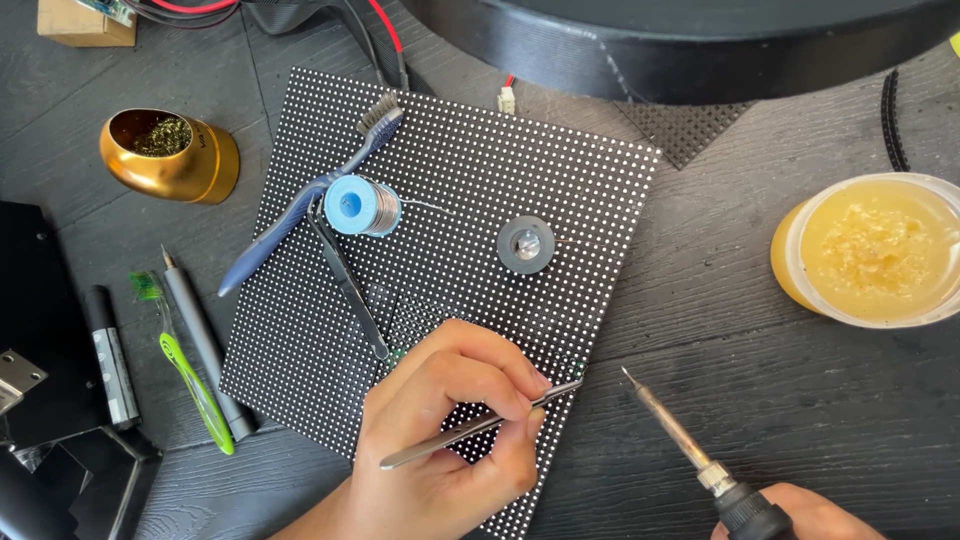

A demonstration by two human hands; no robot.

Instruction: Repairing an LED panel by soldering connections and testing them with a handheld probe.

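Note:
A black square panel [470, 200] dotted with small white points lies on the dark wooden table. My left hand [445, 430] rests on its near edge, pinching metal tweezers [470, 428] whose tips touch the panel's lower right border. My right hand [790, 512] shows only at the bottom edge, gripping a soldering iron [680, 432] whose tip points up-left, stopping short of the panel on bare table. On the panel lie a blue solder spool [358, 206], a blue toothbrush [310, 195], a second pair of dark tweezers [348, 285] and a grey round disc [525, 244].
A gold tip-cleaner pot [170, 153] with brass wool sits at the left. A jar of yellow flux [875, 248] stands at the right. A grey pen tool [200, 340], a green brush [190, 370] and a black marker [108, 355] lie left of the panel. A large black round object [700, 45] fills the top.

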